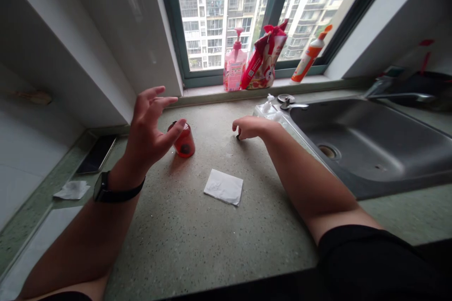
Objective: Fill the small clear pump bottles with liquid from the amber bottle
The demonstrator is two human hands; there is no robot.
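My left hand (151, 124) is raised with its fingers spread, beside a see-through red jar (186, 145). Its thumb overlaps the jar's top edge in view; whether it touches I cannot tell. Something dark and round shows low inside the jar. On the other side of the counter, my right hand (252, 127) reaches down with curled fingers. A small dark object (238, 137) shows at its fingertips, close to the countertop, mostly hidden by the hand. Between my arms lies a folded white paper napkin (223, 187).
A steel sink (374, 150) with a faucet (402, 96) is at right. Clear pump bottles (269, 106) lie by its edge. On the windowsill stand a pink pump bottle (235, 63), a red bag (266, 59) and an orange bottle (309, 59). A phone (97, 154) and crumpled tissue (72, 190) lie left.
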